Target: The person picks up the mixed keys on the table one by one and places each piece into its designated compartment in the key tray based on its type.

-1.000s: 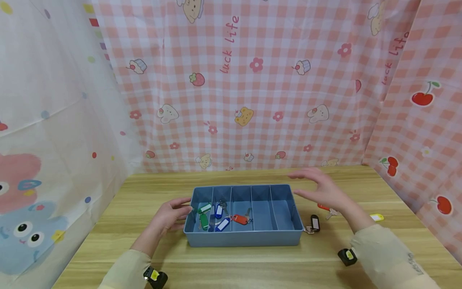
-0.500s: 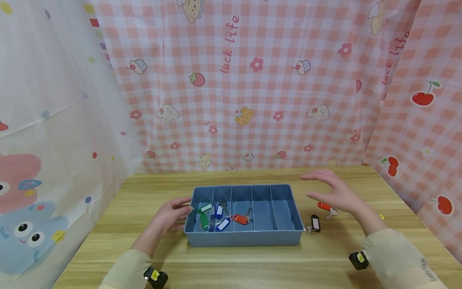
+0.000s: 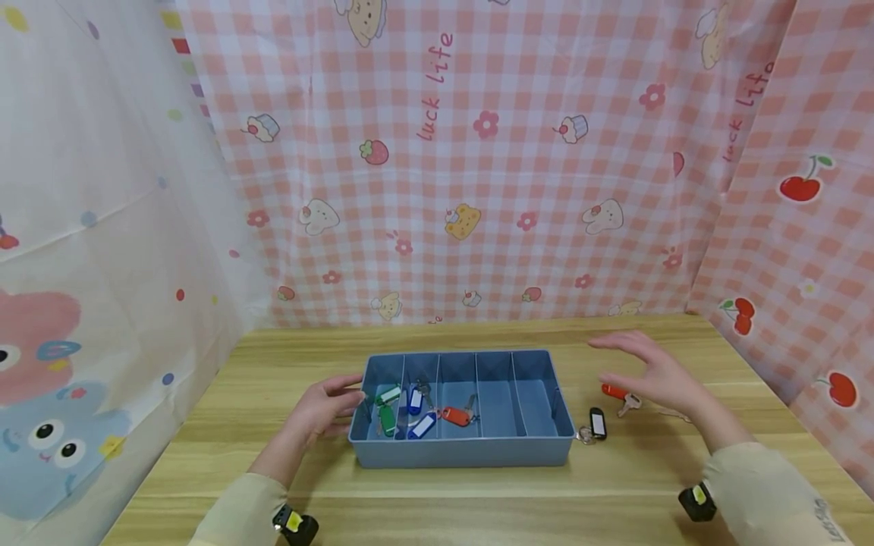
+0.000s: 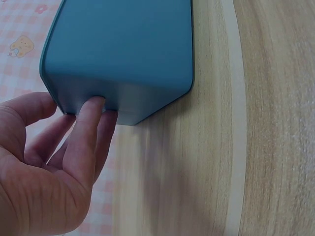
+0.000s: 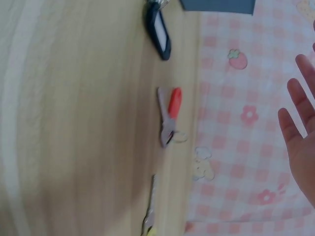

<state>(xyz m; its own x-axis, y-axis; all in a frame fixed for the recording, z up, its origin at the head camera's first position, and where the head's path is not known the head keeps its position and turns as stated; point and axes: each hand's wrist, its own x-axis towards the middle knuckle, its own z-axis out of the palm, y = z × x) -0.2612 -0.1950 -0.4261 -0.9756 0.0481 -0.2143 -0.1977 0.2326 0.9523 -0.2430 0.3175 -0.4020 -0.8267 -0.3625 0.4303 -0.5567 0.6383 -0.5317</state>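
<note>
My left hand (image 3: 326, 406) holds the left end of a blue-grey divided tray (image 3: 460, 453), its thumb at the rim and its fingertips on the outer end wall (image 4: 133, 98). Green-tagged keys (image 3: 387, 418) lie in the leftmost compartment, blue-tagged keys (image 3: 422, 426) in the second, a red-tagged key (image 3: 456, 416) in the third. The two right compartments hold nothing. My right hand (image 3: 649, 371) hovers with fingers apart and nothing in it, over the table near another red-tagged key (image 3: 614, 391).
A black-tagged key (image 3: 598, 423) lies just right of the tray. Farther right lies a yellow-tagged key (image 5: 151, 231), its tag hidden behind my right forearm in the head view. A checked curtain (image 3: 410, 189) hangs behind the wooden table (image 3: 437, 508).
My right hand has moved rightward from above the tray's right edge, and lower, toward the loose keys. The left hand and the tray stay in place.
</note>
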